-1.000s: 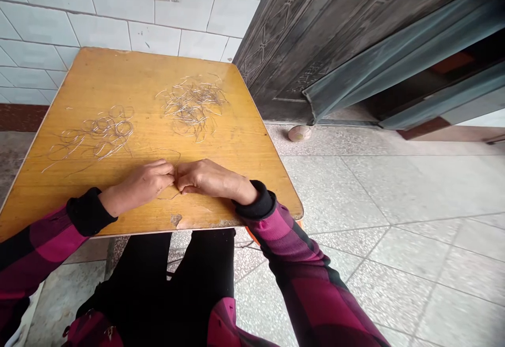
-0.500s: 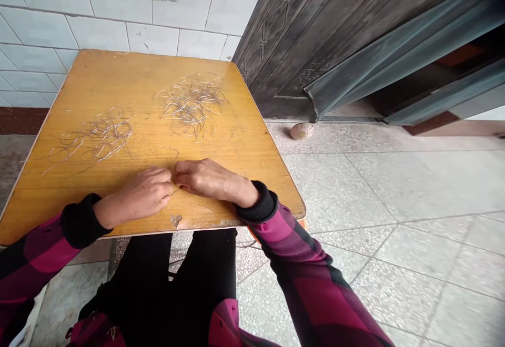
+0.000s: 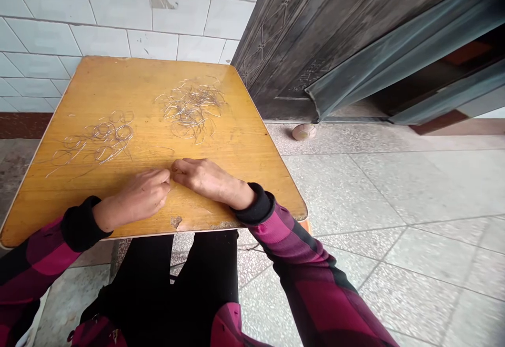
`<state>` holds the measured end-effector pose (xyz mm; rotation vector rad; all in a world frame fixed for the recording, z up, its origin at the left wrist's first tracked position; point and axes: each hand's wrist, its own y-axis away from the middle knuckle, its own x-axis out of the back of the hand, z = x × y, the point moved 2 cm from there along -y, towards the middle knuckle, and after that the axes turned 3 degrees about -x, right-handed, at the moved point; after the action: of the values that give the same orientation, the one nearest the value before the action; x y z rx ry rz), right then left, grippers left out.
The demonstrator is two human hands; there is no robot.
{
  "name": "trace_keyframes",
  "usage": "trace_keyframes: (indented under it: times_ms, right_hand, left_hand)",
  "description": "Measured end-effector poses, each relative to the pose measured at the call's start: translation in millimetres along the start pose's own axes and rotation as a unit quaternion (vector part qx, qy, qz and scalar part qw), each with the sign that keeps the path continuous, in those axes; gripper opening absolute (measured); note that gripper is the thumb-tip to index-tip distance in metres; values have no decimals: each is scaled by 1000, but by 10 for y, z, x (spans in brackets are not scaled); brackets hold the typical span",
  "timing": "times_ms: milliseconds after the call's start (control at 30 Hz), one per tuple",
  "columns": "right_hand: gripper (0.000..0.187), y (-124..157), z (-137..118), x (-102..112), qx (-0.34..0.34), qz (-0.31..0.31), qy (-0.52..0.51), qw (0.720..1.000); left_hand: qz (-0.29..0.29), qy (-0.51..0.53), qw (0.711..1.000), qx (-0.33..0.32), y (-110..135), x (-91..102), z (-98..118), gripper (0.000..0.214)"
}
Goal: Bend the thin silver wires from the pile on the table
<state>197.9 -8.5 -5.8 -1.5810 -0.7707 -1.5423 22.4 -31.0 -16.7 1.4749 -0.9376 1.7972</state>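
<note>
My left hand (image 3: 149, 192) and my right hand (image 3: 205, 177) meet over the near part of the wooden table (image 3: 236, 142), fingertips almost touching. Both are closed in a pinch on a thin wire (image 3: 164, 148), whose loose end sticks out just beyond the fingers. Most of that wire is hidden by the fingers. Beyond my left hand lies a loose pile of curled, looped wires (image 3: 106, 135). A denser tangle of mostly straighter wires (image 3: 193, 106) lies farther back, past my right hand.
White wall tiles (image 3: 114, 42) stand behind the table. To the right are a dark carved wooden door (image 3: 284, 58) and a grey-green curtain (image 3: 366, 63). A roundish stone-like object (image 3: 303, 132) rests on the tiled floor (image 3: 335, 184). The table's front edge is chipped.
Both hands stay pinched close together with only slight finger movement. The wire's loose end has shifted and lies lower, nearer the hands. The view has tilted slightly; the wire piles are unchanged.
</note>
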Motion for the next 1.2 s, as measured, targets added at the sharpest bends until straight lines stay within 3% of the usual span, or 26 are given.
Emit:
trace_keyframes:
  times_ms: [167, 267, 367, 467, 633, 800, 867, 900, 1033, 1100, 1200]
  right_hand:
    - [25, -4, 38, -7, -34, 53, -74, 995]
    - [24, -18, 27, -32, -15, 84, -95, 992]
    - [20, -47, 41, -97, -36, 97, -151, 983]
    - [13, -91, 72, -191, -71, 93, -250, 961]
    - [12, -165, 69, -292, -113, 91, -321, 936]
    - [11, -208, 39, -310, -179, 72, -332, 923]
    - [8, -215, 57, -325, -197, 69, -419, 884]
    - [9, -216, 69, -340, -206, 58, -487, 847]
    - [26, -211, 84, -398, -229, -9, -717, 659]
    - [29, -208, 73, -396, -224, -17, -753, 619]
    - [29, -207, 46, -376, -198, -4, -764, 614]
  left_hand:
    - [41, 32, 998, -20, 4, 59, 14, 24]
    - [78, 100, 992, -5, 24, 194, -82, 21]
    - [120, 102, 987, 21, 78, 336, -232, 13]
    - [88, 21, 995, 52, 126, 362, -352, 8]
    - [0, -47, 995, 85, 88, 176, -347, 16]
    - [18, -48, 994, 93, 8, 96, -297, 21]
    - [52, -53, 993, 97, 4, 137, -308, 21]
    - [72, -57, 991, 98, 8, 165, -316, 21]
    - [145, -59, 983, 94, 36, 262, -334, 22]
    - [166, -54, 981, 83, 45, 285, -330, 23]
    - [181, -49, 980, 62, 47, 297, -315, 24]
